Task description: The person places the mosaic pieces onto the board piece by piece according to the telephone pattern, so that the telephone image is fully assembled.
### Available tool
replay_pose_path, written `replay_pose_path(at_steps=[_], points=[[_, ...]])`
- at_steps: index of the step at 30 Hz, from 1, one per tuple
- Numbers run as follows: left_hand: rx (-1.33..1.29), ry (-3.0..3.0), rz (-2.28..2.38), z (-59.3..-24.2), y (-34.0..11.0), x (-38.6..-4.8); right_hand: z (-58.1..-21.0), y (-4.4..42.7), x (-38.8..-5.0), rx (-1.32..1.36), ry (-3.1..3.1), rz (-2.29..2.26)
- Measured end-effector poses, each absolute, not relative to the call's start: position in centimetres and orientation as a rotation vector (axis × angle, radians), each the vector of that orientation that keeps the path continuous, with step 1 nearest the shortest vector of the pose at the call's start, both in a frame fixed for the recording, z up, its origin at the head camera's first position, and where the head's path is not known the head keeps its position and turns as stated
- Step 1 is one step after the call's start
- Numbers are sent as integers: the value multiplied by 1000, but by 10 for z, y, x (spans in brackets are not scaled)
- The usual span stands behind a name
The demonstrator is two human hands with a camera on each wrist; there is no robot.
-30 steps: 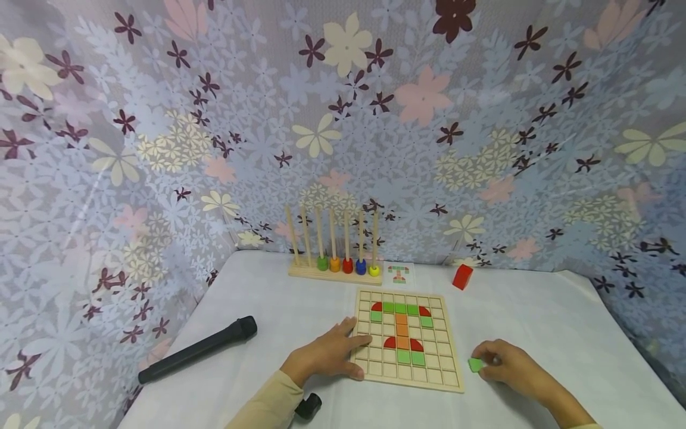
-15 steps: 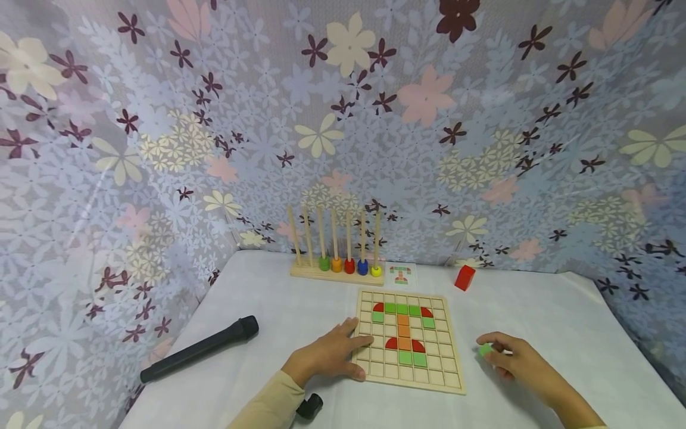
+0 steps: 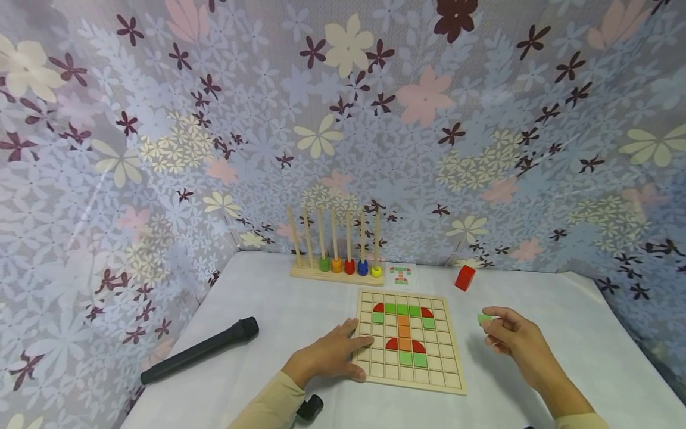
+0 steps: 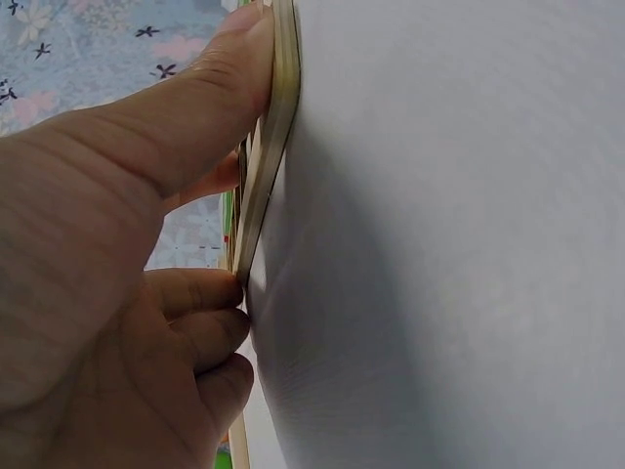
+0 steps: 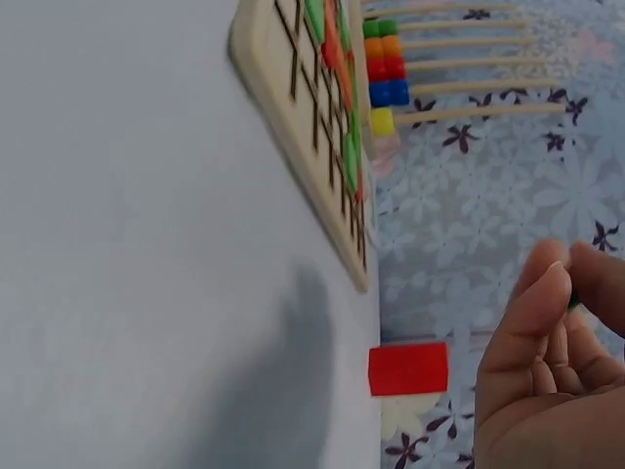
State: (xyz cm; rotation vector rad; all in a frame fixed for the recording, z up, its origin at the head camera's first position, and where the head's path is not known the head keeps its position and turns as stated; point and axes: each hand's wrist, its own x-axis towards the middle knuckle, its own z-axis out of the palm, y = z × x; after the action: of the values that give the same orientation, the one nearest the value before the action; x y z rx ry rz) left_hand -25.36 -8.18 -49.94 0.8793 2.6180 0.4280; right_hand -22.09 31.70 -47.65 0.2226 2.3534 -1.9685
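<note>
A wooden grid board [image 3: 375,369] lies on the table, with green, red and orange tiles set in its cells. Spread across its left edge is my left hand [image 3: 329,353], one finger reaching over the grid. In the left wrist view the thumb [image 4: 210,93] and fingertips touch the board's rim [image 4: 269,166]. My right hand [image 3: 522,342] pinches a green tile [image 3: 485,319] between thumb and finger, above the table to the board's right. In the right wrist view that tile is mostly hidden by the fingers.
A red block [image 3: 464,277] stands at the back right. Behind the board are a bead rack [image 3: 337,275] with upright pegs and a pattern card [image 3: 401,275]. A black microphone [image 3: 200,350] lies at left; a small black object [image 3: 309,407] sits near the left sleeve.
My right hand has lifted the green tile from near the table and moved it away from me, turning it. My left hand has stayed on the board's edge.
</note>
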Motion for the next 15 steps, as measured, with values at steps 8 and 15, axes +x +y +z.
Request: replay_pose_path(at_steps=[8,15], points=[[870,2627,419,-500,-81,-252,-471,291,-229,126,2316,-1995],[866,2625,424,-499,-81,-252,-472,259,-236,36,2267,-2001]])
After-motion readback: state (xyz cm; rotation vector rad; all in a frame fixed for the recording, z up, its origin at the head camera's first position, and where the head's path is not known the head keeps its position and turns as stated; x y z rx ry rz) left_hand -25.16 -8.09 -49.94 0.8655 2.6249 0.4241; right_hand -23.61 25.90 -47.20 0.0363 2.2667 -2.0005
